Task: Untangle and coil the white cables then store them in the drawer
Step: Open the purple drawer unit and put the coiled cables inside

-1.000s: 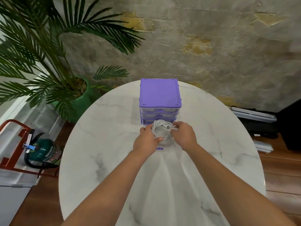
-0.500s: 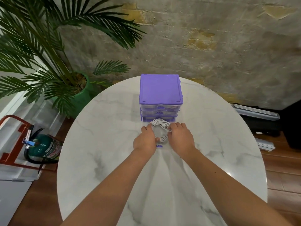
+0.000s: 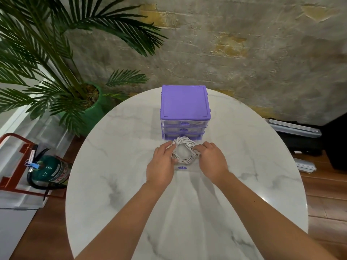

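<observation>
A coil of white cable (image 3: 184, 151) sits between my two hands, just in front of the purple drawer unit (image 3: 185, 103). My left hand (image 3: 161, 165) holds the coil's left side, thumb at its lower edge. On the right side, my right hand (image 3: 212, 160) pinches the strands near a cable plug. The unit's bottom clear drawer (image 3: 181, 167) is pulled out under the coil; its purple handle shows between my wrists. Whether the coil rests on the drawer floor I cannot tell. The two upper drawers are closed.
The unit stands at the far middle of a round white marble table (image 3: 116, 166). A potted palm (image 3: 56, 76) and a green fire extinguisher (image 3: 50, 170) are on the floor to the left. Dark cases and grey bars (image 3: 294, 128) lie on the right.
The coil has sunk a little towards the open drawer and lies flatter. Both hands keep hold of it and have moved slightly apart.
</observation>
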A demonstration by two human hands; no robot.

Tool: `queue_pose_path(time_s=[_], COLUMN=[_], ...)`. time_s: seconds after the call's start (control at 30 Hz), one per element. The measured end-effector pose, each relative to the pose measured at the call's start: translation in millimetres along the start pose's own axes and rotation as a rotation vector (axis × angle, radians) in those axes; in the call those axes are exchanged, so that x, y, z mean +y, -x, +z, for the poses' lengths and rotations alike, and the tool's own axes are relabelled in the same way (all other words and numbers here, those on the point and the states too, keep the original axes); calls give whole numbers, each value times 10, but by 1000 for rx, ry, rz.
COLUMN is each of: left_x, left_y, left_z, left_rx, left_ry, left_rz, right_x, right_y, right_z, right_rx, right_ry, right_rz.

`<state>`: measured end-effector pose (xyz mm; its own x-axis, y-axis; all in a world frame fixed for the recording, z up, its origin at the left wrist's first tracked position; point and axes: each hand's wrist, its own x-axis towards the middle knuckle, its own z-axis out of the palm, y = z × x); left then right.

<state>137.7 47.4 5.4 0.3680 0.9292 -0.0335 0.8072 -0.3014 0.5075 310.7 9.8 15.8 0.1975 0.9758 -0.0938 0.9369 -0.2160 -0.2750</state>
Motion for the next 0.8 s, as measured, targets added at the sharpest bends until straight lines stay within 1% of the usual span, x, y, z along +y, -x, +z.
queue_pose_path(time_s=[0.03,0.1,0.17,0.2,0.33,0.47,0.5,0.57,0.63,0.67,0.73,0.8], left_x=[-43,-127,-190,-214,-263,-296,-304,-309,-296,-288,-280,-278], left_y=[41,101,108,99,81,67,60,56,64,70,77,77], left_z=[8,44,94,121,160,166,161,145,126,115,102,92], left_rx=[38,74,43,19,0,-11,-16,-21,-19,-16,-12,-19], left_ry=[63,189,317,359,408,420,426,446,470,475,475,484], left_rz=[-33,-172,-306,-338,-362,-361,-362,-360,-358,-356,-348,-348], right_x=[9,18,21,22,5,-29,-38,-73,-104,-117,-128,-143], right_y=[-1,3,21,31,90,97,80,42,-3,-29,-64,-68], right_z=[9,33,64,83,170,161,164,161,155,140,125,148], right_rx=[24,65,108,131,195,200,200,149,50,-6,-68,-75], right_ry=[-11,-35,-72,-93,-71,93,96,44,37,39,49,84], right_rz=[-3,3,17,27,13,-39,-52,-125,-227,-246,-238,-214])
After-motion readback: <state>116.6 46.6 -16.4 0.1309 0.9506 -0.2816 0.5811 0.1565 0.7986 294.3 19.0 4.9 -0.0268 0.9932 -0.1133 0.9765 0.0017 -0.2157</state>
